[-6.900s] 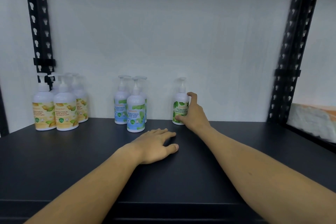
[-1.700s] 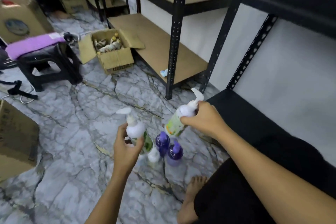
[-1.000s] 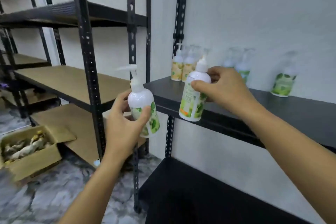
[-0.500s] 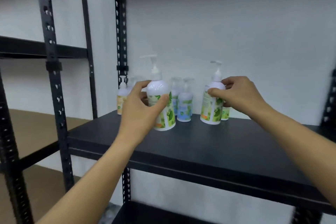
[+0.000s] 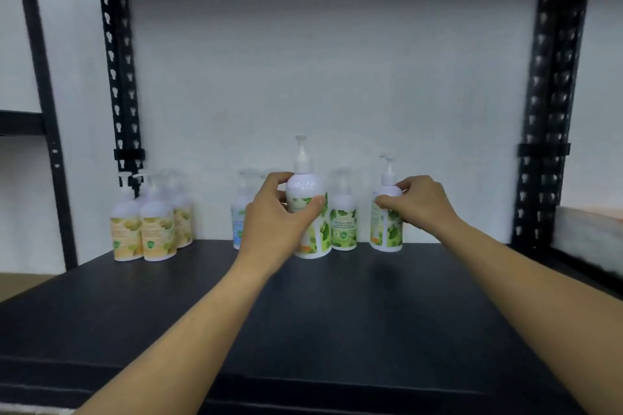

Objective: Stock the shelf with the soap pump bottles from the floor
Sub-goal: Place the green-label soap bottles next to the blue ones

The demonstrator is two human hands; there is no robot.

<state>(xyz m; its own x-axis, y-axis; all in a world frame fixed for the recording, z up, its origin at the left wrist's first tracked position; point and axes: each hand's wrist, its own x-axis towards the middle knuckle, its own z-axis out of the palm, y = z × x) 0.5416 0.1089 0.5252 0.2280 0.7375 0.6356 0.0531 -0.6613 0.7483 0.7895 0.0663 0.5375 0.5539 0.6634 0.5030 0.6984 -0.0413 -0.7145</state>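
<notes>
On shelf [image 5: 337, 313] | white green-label bottles [image 5: 308, 212] upright | hands [image 5: 276, 222] gripping

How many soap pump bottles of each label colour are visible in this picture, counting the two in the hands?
Green label: 3 (bottle in left hand, middle bottle, bottle in right hand)
Yellow label: 3; the blur may hide another behind them
Blue label: 1, mostly hidden behind the left hand
Total: 7 visible
</notes>
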